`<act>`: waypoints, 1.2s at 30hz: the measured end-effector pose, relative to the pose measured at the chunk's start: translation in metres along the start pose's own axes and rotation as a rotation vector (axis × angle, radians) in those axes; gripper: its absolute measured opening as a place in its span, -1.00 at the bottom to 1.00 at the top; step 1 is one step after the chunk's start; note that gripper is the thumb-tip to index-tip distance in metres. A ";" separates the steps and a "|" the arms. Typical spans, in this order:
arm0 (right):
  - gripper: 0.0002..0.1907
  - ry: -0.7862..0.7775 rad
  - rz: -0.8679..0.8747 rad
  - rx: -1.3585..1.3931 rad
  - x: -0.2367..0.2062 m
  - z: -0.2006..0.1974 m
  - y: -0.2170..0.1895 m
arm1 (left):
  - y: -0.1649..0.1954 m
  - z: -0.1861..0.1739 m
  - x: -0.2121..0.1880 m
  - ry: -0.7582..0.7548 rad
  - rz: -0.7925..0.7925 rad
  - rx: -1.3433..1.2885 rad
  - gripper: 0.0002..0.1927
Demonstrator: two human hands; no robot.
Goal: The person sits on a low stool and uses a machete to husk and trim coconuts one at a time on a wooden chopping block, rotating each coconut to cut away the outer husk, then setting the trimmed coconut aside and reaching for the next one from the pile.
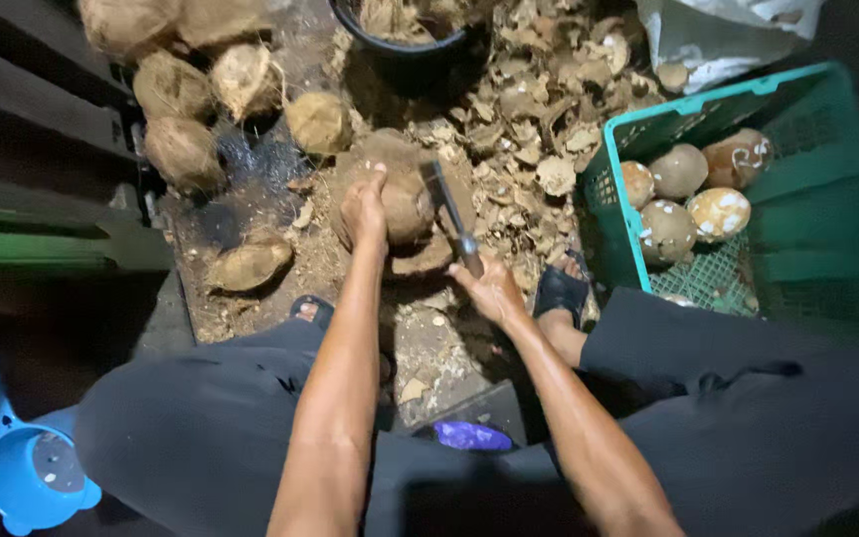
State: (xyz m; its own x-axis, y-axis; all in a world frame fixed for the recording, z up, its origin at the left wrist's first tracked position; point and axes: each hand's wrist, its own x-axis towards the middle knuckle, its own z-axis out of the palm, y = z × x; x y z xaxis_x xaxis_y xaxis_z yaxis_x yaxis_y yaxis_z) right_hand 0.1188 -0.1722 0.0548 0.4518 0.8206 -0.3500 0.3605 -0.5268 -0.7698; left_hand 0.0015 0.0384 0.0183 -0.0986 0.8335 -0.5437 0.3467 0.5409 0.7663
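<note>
My left hand (pixel 364 211) presses down on a brown husked coconut (pixel 406 205) that rests on a low stump-like block (pixel 420 254) between my knees. My right hand (pixel 490 288) is closed around the handle of a metal chopping tool (pixel 449 211), whose blade lies against the coconut's right side. Both forearms reach forward from my dark trousers. The underside of the coconut is hidden by my left hand and the block.
Several unpeeled coconuts (pixel 183 149) lie at the upper left. A green plastic crate (pixel 847 169) on the right holds several peeled coconuts (pixel 718 213). Shell scraps (pixel 539 109) cover the ground ahead, beside a black bucket (pixel 412 50). A blue scoop (pixel 30 475) sits at lower left.
</note>
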 end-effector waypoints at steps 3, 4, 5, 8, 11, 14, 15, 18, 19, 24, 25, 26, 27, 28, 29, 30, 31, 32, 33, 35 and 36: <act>-0.60 0.028 0.017 0.108 -0.003 -0.020 -0.014 | 0.001 0.009 0.001 0.077 -0.013 0.159 -0.44; -0.55 0.066 -0.004 0.136 -0.004 -0.024 -0.020 | 0.000 0.011 0.001 0.107 0.035 0.119 -0.47; -0.49 0.103 -0.022 0.166 -0.006 -0.027 -0.025 | -0.002 0.013 0.001 0.137 0.081 0.080 -0.50; -0.59 0.124 -0.021 0.510 -0.009 -0.025 -0.039 | -0.006 0.014 0.001 0.167 0.167 0.053 -0.51; -0.57 0.056 0.079 0.412 -0.008 -0.017 -0.051 | -0.006 0.009 0.003 0.152 0.241 0.109 -0.52; -0.64 -0.112 0.215 0.440 -0.010 -0.026 -0.059 | -0.005 0.006 0.003 0.144 0.255 0.112 -0.55; -0.63 -0.062 0.146 0.481 -0.011 -0.031 -0.061 | -0.005 0.006 0.003 0.146 0.267 0.084 -0.56; -0.63 0.070 0.010 0.608 -0.017 -0.040 -0.065 | -0.008 0.006 0.003 0.165 0.307 0.100 -0.59; -0.65 0.119 -0.035 0.660 -0.018 -0.038 -0.066 | -0.009 0.007 0.003 0.174 0.287 0.123 -0.58; -0.63 0.199 -0.076 0.542 -0.014 -0.010 -0.062 | -0.010 0.010 0.007 0.221 0.373 0.102 -0.60; -0.65 0.140 -0.081 0.365 -0.014 -0.006 -0.059 | -0.009 0.010 0.006 0.220 0.351 0.095 -0.59; -0.66 0.086 -0.096 0.191 -0.014 -0.003 -0.056 | -0.010 0.010 0.006 0.220 0.339 0.083 -0.59; -0.64 0.102 -0.089 0.218 -0.014 -0.003 -0.052 | -0.010 0.011 0.006 0.217 0.334 0.064 -0.58; -0.61 0.115 -0.077 0.241 -0.015 -0.002 -0.049 | -0.011 0.010 0.005 0.227 0.322 0.088 -0.59; -0.59 0.119 -0.056 0.262 -0.016 -0.003 -0.046 | -0.011 0.011 0.003 0.236 0.299 0.116 -0.59; -0.57 0.156 -0.105 0.298 -0.017 -0.004 -0.042 | -0.012 0.011 0.003 0.252 0.268 0.149 -0.59; -0.56 0.193 -0.154 0.336 -0.016 -0.003 -0.038 | -0.012 0.011 0.002 0.252 0.289 0.146 -0.59; -0.55 0.242 -0.211 0.374 -0.014 -0.002 -0.034 | -0.013 0.011 0.001 0.248 0.323 0.137 -0.60; -0.61 0.211 -0.137 0.339 -0.011 0.001 -0.030 | -0.013 0.012 0.001 0.241 0.372 0.117 -0.60; -0.69 0.157 0.012 0.268 -0.001 0.011 -0.021 | -0.013 0.013 0.000 0.255 0.349 0.107 -0.59; -0.70 0.133 -0.014 0.158 0.002 0.015 -0.014 | -0.014 0.014 -0.001 0.265 0.319 0.112 -0.59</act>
State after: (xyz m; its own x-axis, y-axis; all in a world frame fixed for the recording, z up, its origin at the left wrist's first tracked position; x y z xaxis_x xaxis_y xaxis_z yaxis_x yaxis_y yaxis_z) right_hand 0.1027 -0.1597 0.0570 0.5554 0.7855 -0.2730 0.2394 -0.4654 -0.8521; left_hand 0.0094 0.0281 0.0034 -0.2012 0.9652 -0.1672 0.4962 0.2476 0.8322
